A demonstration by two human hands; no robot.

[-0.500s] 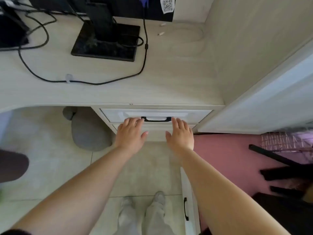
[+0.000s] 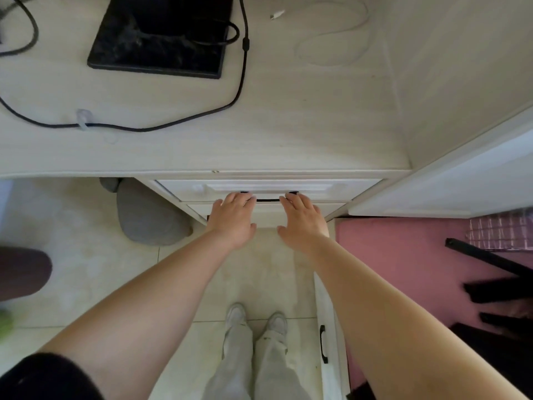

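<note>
The drawer (image 2: 354, 187) is set just beneath the front edge of the pale wood-grain counter (image 2: 288, 125). The left grip (image 2: 233, 219) and right grip (image 2: 302, 220) are laid flat against the drawer's front, fingers straight, with the tips placed at either end of the black handle (image 2: 268, 200) (both released, nothing grasped). A black stand (image 2: 158, 39), a black cable (image 2: 236, 90) and a white cable (image 2: 331, 44) are seen on the counter. Below, cream floor tiles (image 2: 86, 226) are bordered by a pink rug (image 2: 403, 255) on the right.
</note>
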